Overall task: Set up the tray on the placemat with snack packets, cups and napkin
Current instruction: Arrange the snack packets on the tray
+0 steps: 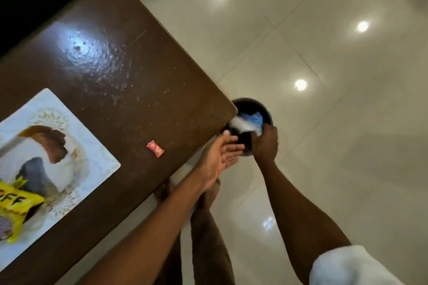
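Observation:
A dark round bin (266, 111) stands on the floor just off the table's corner, with blue and white wrappers (251, 121) inside. My right hand (265, 143) reaches into its near side, fingers closed around white paper. My left hand (222, 152) is open, palm up, at the bin's rim beside the table corner. A small red snack packet (155, 148) lies on the brown table (111, 76). At the left, a white placemat (92, 152) with a rooster print carries a yellow snack packet (16, 208).
The glossy tiled floor (324, 76) reflects ceiling lights to the right of the table. My bare feet (206, 194) stand below the table edge. Crumbs speckle the tabletop near the corner.

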Demonstrator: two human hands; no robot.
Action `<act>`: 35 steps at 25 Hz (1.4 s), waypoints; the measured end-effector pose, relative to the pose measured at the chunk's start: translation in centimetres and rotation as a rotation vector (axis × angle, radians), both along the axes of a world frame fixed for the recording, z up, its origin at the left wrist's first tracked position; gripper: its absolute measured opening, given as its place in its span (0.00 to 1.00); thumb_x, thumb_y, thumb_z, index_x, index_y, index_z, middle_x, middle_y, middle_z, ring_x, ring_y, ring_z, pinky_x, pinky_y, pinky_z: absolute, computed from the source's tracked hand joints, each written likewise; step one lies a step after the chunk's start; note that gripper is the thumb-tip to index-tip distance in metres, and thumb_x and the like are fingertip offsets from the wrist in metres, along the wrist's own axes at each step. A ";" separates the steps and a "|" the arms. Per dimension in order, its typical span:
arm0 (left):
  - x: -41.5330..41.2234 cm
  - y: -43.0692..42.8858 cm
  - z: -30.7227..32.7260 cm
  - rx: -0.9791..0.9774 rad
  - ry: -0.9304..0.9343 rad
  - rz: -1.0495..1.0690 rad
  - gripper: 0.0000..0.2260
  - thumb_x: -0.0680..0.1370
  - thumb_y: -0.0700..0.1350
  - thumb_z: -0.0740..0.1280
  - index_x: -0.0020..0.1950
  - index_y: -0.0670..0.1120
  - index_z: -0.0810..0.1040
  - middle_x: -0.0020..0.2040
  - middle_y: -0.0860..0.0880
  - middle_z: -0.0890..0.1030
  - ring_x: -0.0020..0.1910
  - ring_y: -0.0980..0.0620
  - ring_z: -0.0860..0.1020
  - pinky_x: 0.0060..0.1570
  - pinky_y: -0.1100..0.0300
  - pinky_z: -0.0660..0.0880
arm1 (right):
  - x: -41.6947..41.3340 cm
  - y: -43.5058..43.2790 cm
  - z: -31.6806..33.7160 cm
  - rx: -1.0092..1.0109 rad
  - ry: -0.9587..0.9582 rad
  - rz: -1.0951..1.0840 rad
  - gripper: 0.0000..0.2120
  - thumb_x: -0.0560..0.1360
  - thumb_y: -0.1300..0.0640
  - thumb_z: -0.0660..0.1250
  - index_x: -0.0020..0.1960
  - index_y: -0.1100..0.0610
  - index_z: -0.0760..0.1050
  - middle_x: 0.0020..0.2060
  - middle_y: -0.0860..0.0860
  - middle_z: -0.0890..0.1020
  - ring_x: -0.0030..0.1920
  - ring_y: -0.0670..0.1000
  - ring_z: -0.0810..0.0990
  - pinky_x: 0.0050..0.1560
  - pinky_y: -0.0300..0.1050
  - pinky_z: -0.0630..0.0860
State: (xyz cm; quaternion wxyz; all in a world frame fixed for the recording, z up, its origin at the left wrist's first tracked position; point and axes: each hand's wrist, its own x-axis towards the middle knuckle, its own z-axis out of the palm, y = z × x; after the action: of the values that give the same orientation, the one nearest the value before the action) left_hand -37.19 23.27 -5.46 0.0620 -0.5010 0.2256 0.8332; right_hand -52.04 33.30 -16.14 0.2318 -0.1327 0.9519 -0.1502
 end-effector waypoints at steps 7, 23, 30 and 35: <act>1.7 3.3 1.2 -0.055 0.005 -0.008 0.21 0.85 0.55 0.56 0.72 0.46 0.75 0.68 0.44 0.80 0.68 0.47 0.77 0.71 0.51 0.70 | 0.3 0.9 0.5 0.091 -0.095 0.137 0.11 0.75 0.56 0.71 0.52 0.64 0.83 0.47 0.62 0.85 0.49 0.65 0.84 0.41 0.48 0.75; 24.3 -2.3 17.8 -0.222 -0.110 0.537 0.11 0.83 0.47 0.62 0.62 0.46 0.79 0.54 0.45 0.84 0.45 0.53 0.81 0.44 0.63 0.76 | 24.0 -11.0 24.4 -0.264 -0.257 0.592 0.06 0.76 0.58 0.73 0.48 0.62 0.84 0.43 0.57 0.87 0.44 0.57 0.84 0.45 0.40 0.69; 41.1 -6.0 20.8 -0.238 -0.184 0.773 0.14 0.83 0.47 0.62 0.65 0.43 0.79 0.54 0.44 0.85 0.53 0.46 0.80 0.59 0.52 0.72 | 39.8 -19.0 30.5 -0.252 -0.348 1.049 0.04 0.75 0.58 0.73 0.42 0.56 0.82 0.32 0.50 0.85 0.31 0.49 0.84 0.40 0.53 0.82; 51.3 -6.7 19.0 -0.196 -0.262 0.849 0.10 0.83 0.44 0.63 0.60 0.43 0.80 0.54 0.43 0.83 0.48 0.47 0.81 0.54 0.53 0.76 | 48.3 -19.9 28.0 -0.154 -0.442 0.937 0.08 0.73 0.50 0.77 0.45 0.53 0.81 0.31 0.49 0.85 0.30 0.49 0.84 0.40 0.59 0.83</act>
State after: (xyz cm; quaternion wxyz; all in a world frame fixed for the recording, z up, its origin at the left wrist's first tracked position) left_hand 14.08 16.58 13.55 -0.3047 -0.6537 0.0681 0.6893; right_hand -3.78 13.43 11.90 0.4591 -0.5262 0.7049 -0.1244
